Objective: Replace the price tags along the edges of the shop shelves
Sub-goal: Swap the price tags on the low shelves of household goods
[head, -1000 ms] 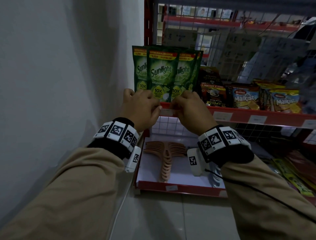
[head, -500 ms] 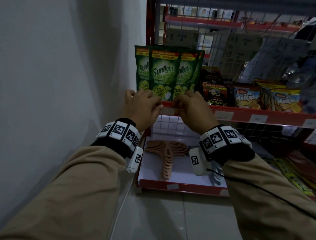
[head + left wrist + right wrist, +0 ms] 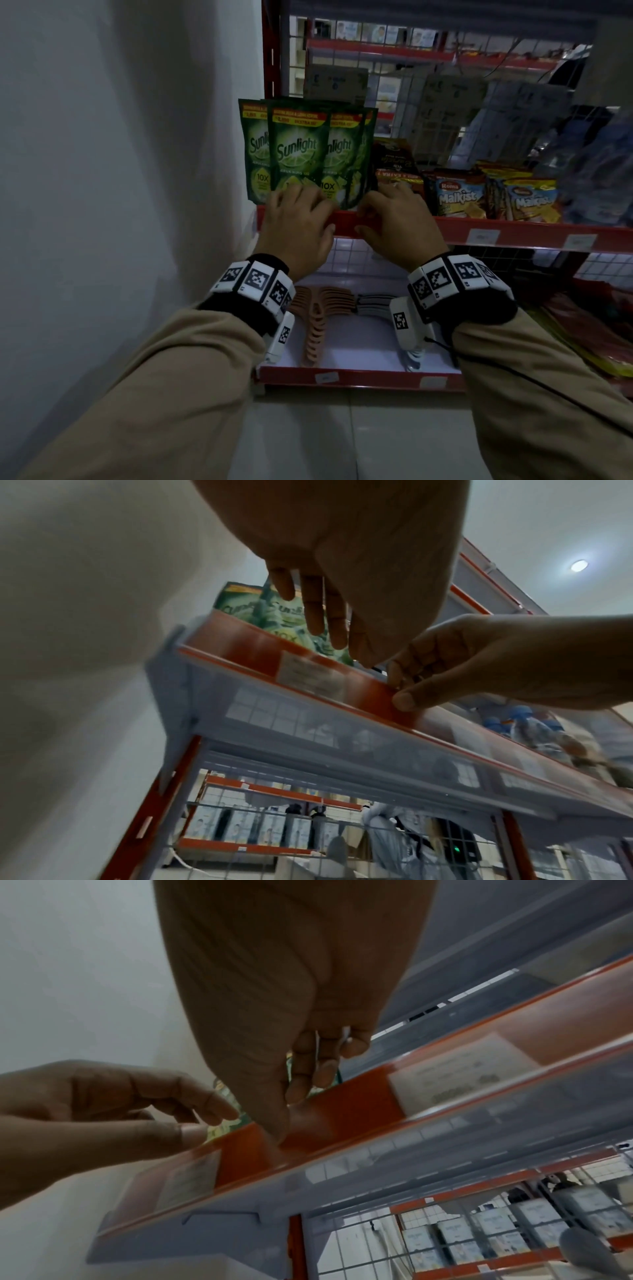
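A red shelf-edge strip (image 3: pixel 346 224) with a clear cover runs below the green Sunlight pouches (image 3: pixel 296 150). A white price tag (image 3: pixel 310 676) sits in the strip; the right wrist view shows the tag (image 3: pixel 192 1177) under the cover. In the head view my left hand (image 3: pixel 296 222) hides it. That hand's fingers (image 3: pixel 325 615) stretch out straight over the shelf edge and its thumb (image 3: pixel 192 1134) presses the strip's top. My right hand (image 3: pixel 397 222) pinches the strip just right of the tag, thumb (image 3: pixel 404 700) in front and fingers curled over the top.
A white wall (image 3: pixel 120 171) stands close on the left. Biscuit packs (image 3: pixel 459 197) fill the shelf to the right, with more tags (image 3: pixel 483 236) on its strip. Below, a white shelf holds brown hangers (image 3: pixel 315 325) and has its own tags (image 3: pixel 326 377).
Both hands have risen a little, so their fingers now lie over the shelf edge. The white tag seen between them before is now covered by my left hand in the head view.
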A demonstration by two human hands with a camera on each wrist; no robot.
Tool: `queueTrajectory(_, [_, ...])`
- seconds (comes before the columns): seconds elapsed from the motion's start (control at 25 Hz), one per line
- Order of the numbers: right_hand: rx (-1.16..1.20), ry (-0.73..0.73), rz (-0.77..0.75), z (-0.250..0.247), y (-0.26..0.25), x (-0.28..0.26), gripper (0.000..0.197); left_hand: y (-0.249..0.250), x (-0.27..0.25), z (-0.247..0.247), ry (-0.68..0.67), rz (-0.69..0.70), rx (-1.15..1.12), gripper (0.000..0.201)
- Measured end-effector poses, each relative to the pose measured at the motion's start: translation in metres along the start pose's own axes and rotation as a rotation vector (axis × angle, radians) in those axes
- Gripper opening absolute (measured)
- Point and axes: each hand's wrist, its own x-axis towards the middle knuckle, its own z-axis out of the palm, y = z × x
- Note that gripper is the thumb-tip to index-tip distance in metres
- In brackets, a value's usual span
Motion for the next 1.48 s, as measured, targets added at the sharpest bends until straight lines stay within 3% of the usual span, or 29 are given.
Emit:
queueTrajectory(0.16, [-0.048, -0.017, 0.03, -0.011, 0.031, -0.014, 0.03, 0.038, 0.006, 0.015, -0.091, 0.056, -0.022, 0.044])
queueTrajectory(0.4, [-0.055, 0.001, 0.062, -0.013, 0.073, -0.033, 0.031, 0.07, 0.016, 0.028, -0.056, 0.059, -0.085, 0.041])
queueTrajectory(0.68, [0.029, 0.106, -0.024, -0.01, 0.079, -0.037, 0.03, 0.086, 0.028, 0.032, 0.009, -0.029, -0.21, 0.022])
queueTrajectory(0.92, [-0.019, 0.001, -0.039, -0.006, 0.074, -0.034, 0.025, 0.088, 0.028, 0.036, -0.005, -0.06, -0.264, 0.019])
queueTrajectory(1.12, [0.521, 0.17, 0.083, -0.014, 0.08, -0.025, 0.007, 0.082, 0.028, 0.039, -0.016, -0.085, -0.329, 0.021])
queueTrajectory(1.24, [0.78, 0.223, 0.172, -0.015, 0.076, -0.025, 0.01, 0.08, 0.03, 0.038, 0.007, -0.119, -0.394, 0.032])
queueTrajectory(1.36, [0.975, 0.206, 0.18, -0.016, 0.074, -0.026, 0.013, 0.082, 0.033, 0.039, 0.043, -0.172, -0.481, 0.041])
queueTrajectory(1.48, [0.993, 0.18, 0.187, -0.014, 0.073, -0.026, 0.016, 0.08, 0.035, 0.041, 0.072, -0.166, -0.485, 0.026])
